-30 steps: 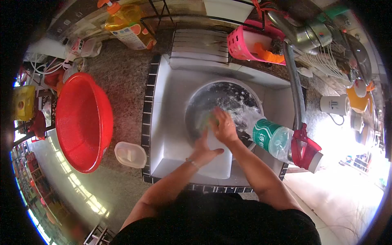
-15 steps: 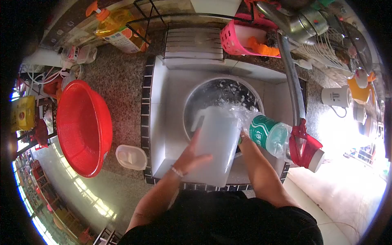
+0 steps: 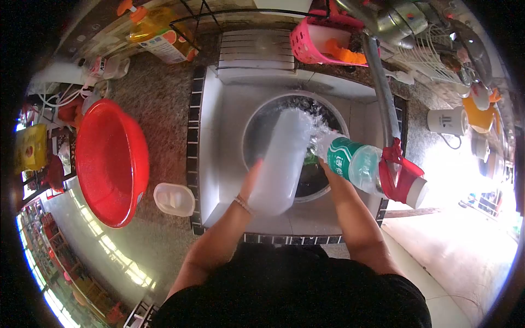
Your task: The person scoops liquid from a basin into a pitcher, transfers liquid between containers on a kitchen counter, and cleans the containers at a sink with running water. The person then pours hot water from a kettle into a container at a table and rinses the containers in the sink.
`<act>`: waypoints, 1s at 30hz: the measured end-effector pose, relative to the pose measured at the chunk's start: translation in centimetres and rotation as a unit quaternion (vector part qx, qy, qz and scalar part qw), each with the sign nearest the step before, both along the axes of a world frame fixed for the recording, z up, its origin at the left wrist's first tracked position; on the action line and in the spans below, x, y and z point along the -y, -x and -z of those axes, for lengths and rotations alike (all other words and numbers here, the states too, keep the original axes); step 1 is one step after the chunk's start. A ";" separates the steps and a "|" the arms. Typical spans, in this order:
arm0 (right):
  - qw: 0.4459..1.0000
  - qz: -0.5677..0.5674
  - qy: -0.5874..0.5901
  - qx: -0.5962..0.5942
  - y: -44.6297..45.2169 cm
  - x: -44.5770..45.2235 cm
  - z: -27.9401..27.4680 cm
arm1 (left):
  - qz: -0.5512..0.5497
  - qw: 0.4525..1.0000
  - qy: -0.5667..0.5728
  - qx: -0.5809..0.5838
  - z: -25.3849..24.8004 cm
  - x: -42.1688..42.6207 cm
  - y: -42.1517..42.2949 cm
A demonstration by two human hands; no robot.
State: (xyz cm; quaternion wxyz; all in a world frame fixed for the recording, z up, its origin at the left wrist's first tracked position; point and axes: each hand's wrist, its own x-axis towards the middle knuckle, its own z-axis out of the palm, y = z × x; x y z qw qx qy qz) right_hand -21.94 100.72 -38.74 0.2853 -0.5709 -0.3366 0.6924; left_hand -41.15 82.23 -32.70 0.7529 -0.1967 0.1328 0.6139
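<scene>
A long translucent white plastic container (image 3: 281,169), blurred by motion, is tilted over the round basin (image 3: 250,117) in the sink. My left hand (image 3: 252,183) grips its left side, with part of the fingers hidden behind it. My right hand (image 3: 324,164) is low on the container's right, beside a small green thing (image 3: 310,159) I cannot make out; its fingers are hidden. Water (image 3: 319,136) splashes from a cut green-labelled plastic bottle (image 3: 350,158), which is tied to the tap (image 3: 383,87) with red cloth (image 3: 398,172). Dark water (image 3: 295,102) lies in the basin.
A red basin (image 3: 112,164) and a small clear plastic tub (image 3: 174,199) stand on the left counter. Behind the sink are a dish soap bottle (image 3: 161,41) and a pink basket (image 3: 303,44). A white mug (image 3: 445,121) stands on the right.
The container has moved up and away from me, turning so its narrower side shows. Both hands have gone with it, further over the basin. The view has shifted slightly.
</scene>
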 end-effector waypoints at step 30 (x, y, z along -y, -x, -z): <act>0.893 -0.356 -0.239 0.138 -2.0 0.7 -13.8 | 0.012 0.909 0.067 -0.411 -7.6 -6.8 -0.6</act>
